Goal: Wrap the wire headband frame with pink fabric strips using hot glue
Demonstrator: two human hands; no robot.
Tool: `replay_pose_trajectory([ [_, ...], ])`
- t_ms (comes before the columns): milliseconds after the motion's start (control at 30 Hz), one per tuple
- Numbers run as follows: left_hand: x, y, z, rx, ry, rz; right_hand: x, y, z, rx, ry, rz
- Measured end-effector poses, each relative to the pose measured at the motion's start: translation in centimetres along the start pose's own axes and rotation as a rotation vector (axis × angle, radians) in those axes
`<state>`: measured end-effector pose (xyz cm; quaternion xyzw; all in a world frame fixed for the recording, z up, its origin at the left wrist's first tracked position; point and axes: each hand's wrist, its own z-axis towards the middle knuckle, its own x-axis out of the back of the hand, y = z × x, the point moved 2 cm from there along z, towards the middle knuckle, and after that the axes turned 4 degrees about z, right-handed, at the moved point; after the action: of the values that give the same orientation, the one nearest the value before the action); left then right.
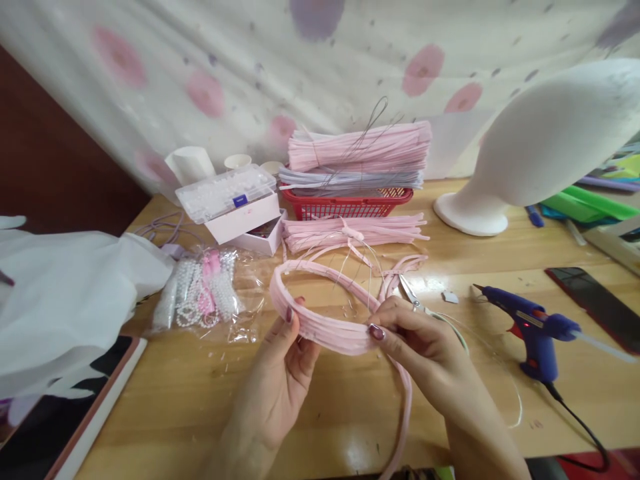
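Observation:
Between my two hands is a pink headband (pixel 330 335), a curved band built from several fuzzy pink strips lying side by side. My left hand (pixel 286 363) pinches its left side, thumb on the outer face and fingers behind. At the right end, the thumb and fingers of my right hand (pixel 417 340) are closed on the band. A loose pink strip (pixel 404 393) hangs from near my right fingers towards the table's front edge. Behind the band lies a tied bundle of pink pipe cleaners (pixel 320 233). Scissors (pixel 410 290) rest partly hidden behind my right hand.
To the right are a blue glue gun (pixel 530 327), a dark phone (pixel 595 307) and a white foam head (pixel 545 140). A red basket (pixel 345 205) with pipe cleaner bundles stands at the back. Left are bagged pearl beads (pixel 200 293), a clear case (pixel 220 193) and a tablet (pixel 95 407).

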<state>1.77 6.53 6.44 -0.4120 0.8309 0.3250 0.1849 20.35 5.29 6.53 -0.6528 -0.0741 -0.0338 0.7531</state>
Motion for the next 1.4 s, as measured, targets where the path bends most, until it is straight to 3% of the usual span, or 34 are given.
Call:
replay_pose_trajectory([
  [233, 0.7, -1.0, -0.2, -0.044, -0.182, 0.031, 0.6, -0.2, 0.3, -0.02, 0.006, -0.014],
  [533, 0.7, -1.4, -0.3, 0.047, -0.193, 0.041, 0.8, 0.3, 0.3, -0.061, -0.019, 0.0],
  [767, 1.3, -1.2, 0.1, -0.073, -0.355, 0.134, 0.5, 0.7, 0.1, -0.106, -0.031, 0.044],
  [1033, 1.5, -0.9, 0.3, -0.136, -0.412, 0.147, 0.5, 0.3, 0.2, -0.06, -0.062, -0.008],
  [1267, 1.7, -0.3, 0.4, -0.128, -0.307, 0.144, 0.5, -0.1, 0.1, -0.042, -0.068, 0.025],
  [1400, 1.4, -0.3, 0.3, -0.129, -0.367, 0.122, 0.5, 0.0, -0.5, -0.071, -0.039, 0.064],
])
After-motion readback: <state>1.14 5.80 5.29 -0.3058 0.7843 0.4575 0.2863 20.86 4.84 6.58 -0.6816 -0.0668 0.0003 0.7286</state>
